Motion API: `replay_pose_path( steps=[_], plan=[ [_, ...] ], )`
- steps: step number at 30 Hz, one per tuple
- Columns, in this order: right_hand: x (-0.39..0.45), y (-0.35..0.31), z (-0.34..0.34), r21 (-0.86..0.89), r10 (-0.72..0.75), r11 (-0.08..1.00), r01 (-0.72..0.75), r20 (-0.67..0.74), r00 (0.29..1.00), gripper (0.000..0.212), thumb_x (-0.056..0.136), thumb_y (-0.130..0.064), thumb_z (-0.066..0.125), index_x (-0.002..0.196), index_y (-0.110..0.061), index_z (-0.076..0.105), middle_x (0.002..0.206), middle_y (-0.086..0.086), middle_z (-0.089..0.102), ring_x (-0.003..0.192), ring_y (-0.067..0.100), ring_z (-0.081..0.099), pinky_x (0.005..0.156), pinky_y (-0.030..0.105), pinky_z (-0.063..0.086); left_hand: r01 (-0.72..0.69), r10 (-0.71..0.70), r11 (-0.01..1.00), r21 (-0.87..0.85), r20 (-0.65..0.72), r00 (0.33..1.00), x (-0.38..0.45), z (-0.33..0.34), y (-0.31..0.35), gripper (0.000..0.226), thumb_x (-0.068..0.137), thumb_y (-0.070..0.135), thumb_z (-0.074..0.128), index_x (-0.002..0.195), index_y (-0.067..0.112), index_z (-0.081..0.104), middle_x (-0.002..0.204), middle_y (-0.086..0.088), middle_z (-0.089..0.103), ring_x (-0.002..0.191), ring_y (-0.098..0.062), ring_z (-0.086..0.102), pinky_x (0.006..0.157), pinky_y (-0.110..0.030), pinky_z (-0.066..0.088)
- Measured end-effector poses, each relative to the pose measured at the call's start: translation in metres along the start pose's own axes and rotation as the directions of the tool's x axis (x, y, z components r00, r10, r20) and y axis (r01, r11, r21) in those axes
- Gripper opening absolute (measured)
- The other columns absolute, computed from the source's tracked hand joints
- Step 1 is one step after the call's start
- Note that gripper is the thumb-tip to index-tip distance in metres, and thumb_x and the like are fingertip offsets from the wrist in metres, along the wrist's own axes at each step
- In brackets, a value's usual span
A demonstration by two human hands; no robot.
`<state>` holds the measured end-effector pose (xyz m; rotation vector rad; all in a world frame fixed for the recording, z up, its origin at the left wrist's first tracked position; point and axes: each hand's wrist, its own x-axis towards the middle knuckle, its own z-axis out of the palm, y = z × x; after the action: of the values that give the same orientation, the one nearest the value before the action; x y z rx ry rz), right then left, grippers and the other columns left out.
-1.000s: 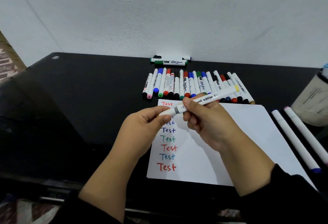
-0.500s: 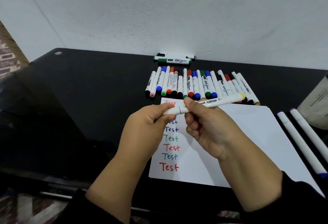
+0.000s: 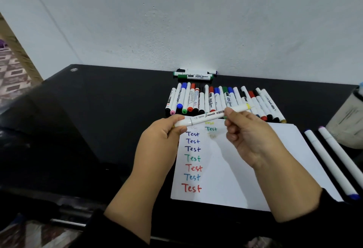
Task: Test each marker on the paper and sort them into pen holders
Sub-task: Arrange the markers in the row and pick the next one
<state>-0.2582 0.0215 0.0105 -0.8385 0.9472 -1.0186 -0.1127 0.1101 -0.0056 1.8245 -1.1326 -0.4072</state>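
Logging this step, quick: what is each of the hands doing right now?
Left hand: pinching the cap end of the marker.
Right hand: gripping the same marker's barrel, above the paper.

Soft, even room light is falling from above; the wall (image 3: 196, 21) is reading pale grey. The glossy black desk (image 3: 98, 120) is giving a dull sheen at left. Faint shadows are lying on the paper (image 3: 255, 179). Edges are bowing; slight motion blur.
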Motion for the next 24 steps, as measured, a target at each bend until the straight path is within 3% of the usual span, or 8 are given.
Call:
replay_pose_path(
  steps=[3, 5, 8, 10, 14, 19, 21, 24],
  plan=[
    [-0.005, -0.002, -0.003, -0.221, -0.178, 0.963, 0.153, -0.099, 0.979, 0.035, 0.083, -0.012, 0.072, 0.11, -0.012, 0.05, 0.069, 0.003, 0.057, 0.052, 0.008, 0.044, 0.051, 0.02, 0.038, 0.005, -0.006, 1.0, 0.024, 0.02, 1.0, -0.002, -0.004, 0.0, 0.031, 0.093, 0.031, 0.052, 0.123, 0.036, 0.058, 0.092, 0.018, 0.054, 0.081, -0.003, 0.052, 0.062, -0.013, 0.034],
    [-0.01, -0.002, -0.005, -0.483, -0.33, 0.835, 0.262, -0.061, 0.942, 0.048, 0.082, -0.019, 0.073, 0.117, -0.026, 0.041, 0.074, -0.001, 0.054, 0.061, 0.008, 0.047, 0.059, 0.021, 0.04, -0.002, 0.001, 0.998, 0.056, 0.031, 1.0, -0.004, -0.006, 0.001, 0.032, 0.093, 0.034, 0.051, 0.124, 0.037, 0.057, 0.092, 0.018, 0.053, 0.077, -0.001, 0.049, 0.061, -0.011, 0.033],
    [-0.017, -0.001, -0.007, -0.822, -0.533, 0.355, 0.446, 0.214, 0.819, 0.045, 0.084, -0.023, 0.071, 0.123, -0.033, 0.051, 0.093, -0.003, 0.043, 0.084, 0.009, 0.043, 0.071, 0.019, 0.035, -0.014, 0.009, 0.997, 0.074, 0.058, 0.998, -0.007, -0.008, 0.006, 0.031, 0.093, 0.035, 0.051, 0.124, 0.037, 0.057, 0.088, 0.018, 0.055, 0.072, 0.002, 0.048, 0.059, -0.011, 0.033],
    [-0.018, 0.002, -0.007, -0.847, -0.588, 0.059, 0.528, 0.397, 0.704, 0.035, 0.084, -0.021, 0.071, 0.119, -0.023, 0.065, 0.098, -0.003, 0.039, 0.091, 0.011, 0.039, 0.074, 0.021, 0.033, -0.022, 0.015, 0.997, 0.071, 0.093, 0.996, -0.01, -0.008, 0.012, 0.029, 0.093, 0.034, 0.052, 0.121, 0.038, 0.059, 0.082, 0.016, 0.057, 0.067, -0.001, 0.05, 0.056, -0.013, 0.034],
    [-0.025, -0.001, -0.012, -0.77, -0.551, -0.203, 0.605, 0.6, 0.58, 0.022, 0.077, -0.013, 0.077, 0.099, -0.011, 0.072, 0.086, 0.005, 0.049, 0.077, 0.023, 0.05, 0.055, 0.028, 0.04, -0.016, 0.013, 1.0, 0.025, 0.131, 0.991, -0.018, -0.008, 0.025, 0.03, 0.091, 0.032, 0.056, 0.121, 0.035, 0.06, 0.088, 0.013, 0.06, 0.073, -0.005, 0.052, 0.061, -0.016, 0.04],
    [-0.032, -0.021, -0.03, -0.765, -0.542, -0.359, 0.534, 0.637, 0.548, 0.02, 0.07, -0.004, 0.079, 0.084, -0.006, 0.065, 0.078, 0.01, 0.056, 0.061, 0.029, 0.053, 0.046, 0.026, 0.032, -0.074, 0.083, 0.996, -0.053, 0.198, 0.977, -0.023, -0.002, 0.051, 0.04, 0.088, 0.035, 0.06, 0.127, 0.036, 0.054, 0.106, 0.018, 0.053, 0.098, -0.001, 0.049, 0.08, -0.016, 0.039],
    [-0.034, -0.037, -0.042, -0.822, -0.572, -0.337, 0.459, 0.566, 0.593, 0.015, 0.082, -0.008, 0.068, 0.094, -0.004, 0.061, 0.089, 0.011, 0.057, 0.071, 0.03, 0.055, 0.052, 0.03, 0.036, -0.107, 0.126, 0.99, -0.092, 0.234, 0.964, -0.022, 0.004, 0.06, 0.041, 0.088, 0.039, 0.057, 0.129, 0.036, 0.052, 0.111, 0.021, 0.053, 0.107, -0.001, 0.047, 0.085, -0.017, 0.033],
    [-0.039, -0.07, -0.067, -0.921, -0.607, -0.192, 0.338, 0.382, 0.697, 0.018, 0.094, -0.019, 0.049, 0.11, -0.01, 0.051, 0.103, 0.006, 0.053, 0.084, 0.026, 0.053, 0.063, 0.03, 0.035, -0.122, 0.137, 0.99, -0.068, 0.326, 0.935, -0.018, 0.023, 0.066, 0.044, 0.091, 0.046, 0.05, 0.134, 0.036, 0.047, 0.13, 0.018, 0.05, 0.124, -0.005, 0.042, 0.093, -0.019, 0.029]
  ],
)
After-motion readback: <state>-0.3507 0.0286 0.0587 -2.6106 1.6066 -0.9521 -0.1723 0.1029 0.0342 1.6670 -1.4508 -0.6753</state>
